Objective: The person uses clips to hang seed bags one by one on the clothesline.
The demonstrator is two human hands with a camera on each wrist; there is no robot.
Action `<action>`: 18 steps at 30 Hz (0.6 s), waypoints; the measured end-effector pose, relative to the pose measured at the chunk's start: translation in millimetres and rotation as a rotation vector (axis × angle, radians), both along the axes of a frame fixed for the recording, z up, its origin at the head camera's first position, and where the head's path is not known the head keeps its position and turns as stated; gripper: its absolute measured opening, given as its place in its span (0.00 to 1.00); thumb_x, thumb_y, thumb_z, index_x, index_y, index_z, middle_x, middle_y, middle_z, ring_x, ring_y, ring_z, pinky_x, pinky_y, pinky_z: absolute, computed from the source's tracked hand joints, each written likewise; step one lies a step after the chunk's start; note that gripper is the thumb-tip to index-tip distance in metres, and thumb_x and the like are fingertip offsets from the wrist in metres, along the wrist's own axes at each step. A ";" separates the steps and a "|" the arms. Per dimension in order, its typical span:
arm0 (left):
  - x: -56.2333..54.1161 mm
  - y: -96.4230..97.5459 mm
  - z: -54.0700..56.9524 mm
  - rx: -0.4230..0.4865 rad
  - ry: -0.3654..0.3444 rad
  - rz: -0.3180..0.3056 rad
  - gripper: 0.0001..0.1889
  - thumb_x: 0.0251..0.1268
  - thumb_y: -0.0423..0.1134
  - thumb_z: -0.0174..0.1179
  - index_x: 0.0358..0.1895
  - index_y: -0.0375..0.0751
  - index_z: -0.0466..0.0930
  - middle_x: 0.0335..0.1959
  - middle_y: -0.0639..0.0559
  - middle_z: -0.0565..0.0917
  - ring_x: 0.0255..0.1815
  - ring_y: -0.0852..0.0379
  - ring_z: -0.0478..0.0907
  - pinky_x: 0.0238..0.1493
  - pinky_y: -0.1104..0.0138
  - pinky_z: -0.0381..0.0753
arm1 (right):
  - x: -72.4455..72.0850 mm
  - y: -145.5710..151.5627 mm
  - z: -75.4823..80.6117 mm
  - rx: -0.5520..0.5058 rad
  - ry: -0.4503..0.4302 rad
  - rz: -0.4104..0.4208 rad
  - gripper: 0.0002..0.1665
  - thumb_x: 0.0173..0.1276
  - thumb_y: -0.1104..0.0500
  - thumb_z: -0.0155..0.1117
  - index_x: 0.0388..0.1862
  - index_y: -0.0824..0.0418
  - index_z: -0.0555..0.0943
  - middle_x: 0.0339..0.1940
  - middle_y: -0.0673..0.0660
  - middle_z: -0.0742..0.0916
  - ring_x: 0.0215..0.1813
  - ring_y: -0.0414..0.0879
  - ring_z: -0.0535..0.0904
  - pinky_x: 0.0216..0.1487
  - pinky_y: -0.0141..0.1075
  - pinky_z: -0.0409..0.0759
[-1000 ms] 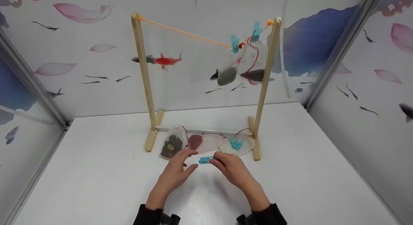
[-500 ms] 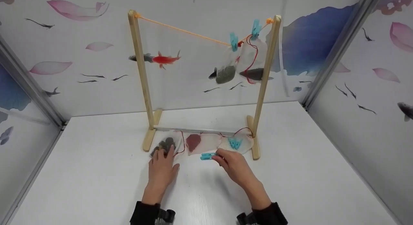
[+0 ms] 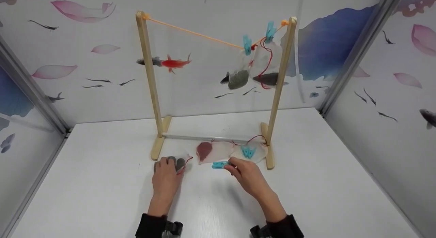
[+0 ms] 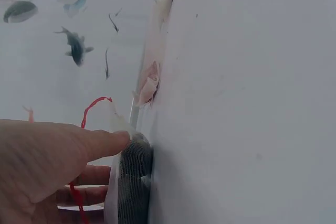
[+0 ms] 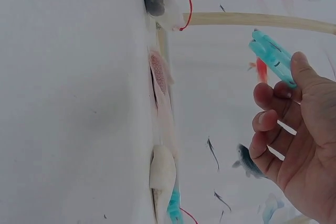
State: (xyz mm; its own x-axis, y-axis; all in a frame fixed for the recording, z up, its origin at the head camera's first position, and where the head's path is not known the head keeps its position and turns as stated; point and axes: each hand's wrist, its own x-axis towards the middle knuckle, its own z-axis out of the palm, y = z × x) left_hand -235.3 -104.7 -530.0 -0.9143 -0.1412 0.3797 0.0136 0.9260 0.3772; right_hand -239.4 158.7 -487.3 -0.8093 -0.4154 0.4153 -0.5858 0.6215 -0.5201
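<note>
In the head view my left hand (image 3: 166, 180) grips a small sheer mesh drawstring bag (image 3: 181, 164) of dark stones with a red cord, low over the left of the table. The left wrist view shows its thumb lying along the stones (image 4: 135, 156) through the mesh, fingers on the other side. My right hand (image 3: 250, 178) pinches a light blue clothespin (image 3: 219, 165) by one end between thumb and forefinger. In the right wrist view the clothespin (image 5: 272, 57) points away from the palm.
A wooden frame (image 3: 150, 71) carries a sagging orange line (image 3: 194, 33). Two sheer bags hang at its right from blue clothespins (image 3: 247, 44). Below lie a bag with reddish contents (image 3: 204, 151) and a pale bag with blue clothespins (image 3: 248, 151). Printed walls enclose the table.
My left hand has left the space beside the clothespin, moved left and taken hold of the stone bag, drawing it nearer and tilting it. The right hand keeps the clothespin almost in place.
</note>
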 end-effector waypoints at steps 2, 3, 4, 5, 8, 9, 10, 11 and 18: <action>-0.2 -0.6 1.0 0.006 0.031 -0.015 0.15 0.59 0.35 0.71 0.44 0.31 0.79 0.44 0.36 0.81 0.45 0.38 0.81 0.34 0.49 0.85 | 0.2 0.1 0.5 0.000 -0.006 -0.003 0.15 0.75 0.47 0.57 0.32 0.54 0.76 0.21 0.43 0.74 0.25 0.32 0.65 0.29 0.25 0.65; -0.5 -1.0 1.6 0.007 0.048 -0.024 0.12 0.60 0.34 0.70 0.42 0.33 0.79 0.41 0.37 0.82 0.41 0.40 0.82 0.31 0.50 0.84 | 0.4 0.1 0.8 -0.001 -0.010 -0.005 0.14 0.75 0.47 0.57 0.32 0.54 0.76 0.21 0.43 0.74 0.25 0.32 0.65 0.29 0.24 0.65; -0.7 -1.3 2.3 0.007 0.068 -0.034 0.09 0.60 0.32 0.68 0.39 0.34 0.78 0.37 0.39 0.83 0.38 0.41 0.83 0.28 0.51 0.83 | 0.8 0.2 0.9 -0.002 -0.010 -0.009 0.14 0.75 0.47 0.57 0.32 0.54 0.77 0.21 0.43 0.74 0.25 0.32 0.65 0.29 0.24 0.65; -0.9 -1.8 2.8 0.009 0.083 -0.044 0.07 0.61 0.30 0.67 0.38 0.36 0.77 0.34 0.41 0.84 0.34 0.43 0.83 0.25 0.53 0.82 | 1.1 0.3 0.6 -0.005 -0.007 -0.013 0.14 0.75 0.47 0.58 0.33 0.54 0.77 0.21 0.43 0.74 0.26 0.32 0.65 0.29 0.24 0.66; -1.2 -3.2 4.3 0.023 0.109 -0.086 0.08 0.61 0.25 0.64 0.36 0.39 0.75 0.29 0.44 0.84 0.27 0.47 0.82 0.24 0.56 0.80 | 1.9 -0.2 0.6 -0.018 0.035 -0.021 0.12 0.74 0.49 0.59 0.34 0.54 0.77 0.22 0.44 0.74 0.26 0.32 0.66 0.29 0.24 0.67; -1.5 -3.5 4.6 0.029 0.109 -0.103 0.08 0.60 0.25 0.64 0.36 0.39 0.76 0.29 0.44 0.84 0.27 0.47 0.83 0.25 0.56 0.81 | 2.1 -0.5 0.7 -0.026 0.053 -0.022 0.11 0.74 0.50 0.59 0.34 0.55 0.77 0.22 0.44 0.75 0.26 0.32 0.66 0.29 0.24 0.67; -1.1 -3.4 4.9 0.035 0.098 -0.124 0.08 0.60 0.24 0.64 0.38 0.39 0.77 0.31 0.43 0.85 0.30 0.47 0.84 0.29 0.55 0.82 | 2.1 -1.0 0.8 -0.034 0.072 -0.022 0.10 0.74 0.51 0.60 0.34 0.55 0.77 0.23 0.44 0.75 0.27 0.32 0.66 0.29 0.24 0.67; -0.3 -3.2 4.7 0.040 0.075 -0.149 0.09 0.59 0.26 0.65 0.40 0.39 0.78 0.35 0.43 0.85 0.34 0.46 0.84 0.33 0.54 0.83 | 2.2 -1.4 0.9 -0.045 0.092 -0.021 0.10 0.74 0.52 0.60 0.34 0.55 0.76 0.23 0.45 0.75 0.27 0.32 0.66 0.29 0.24 0.67; 5.3 2.6 2.5 -0.044 -0.047 -0.200 0.20 0.49 0.35 0.77 0.47 0.38 0.82 0.45 0.37 0.79 0.37 0.41 0.84 0.40 0.52 0.85 | 2.5 -3.0 0.6 -0.103 0.183 -0.044 0.07 0.72 0.56 0.62 0.34 0.56 0.76 0.23 0.46 0.76 0.27 0.32 0.67 0.28 0.24 0.69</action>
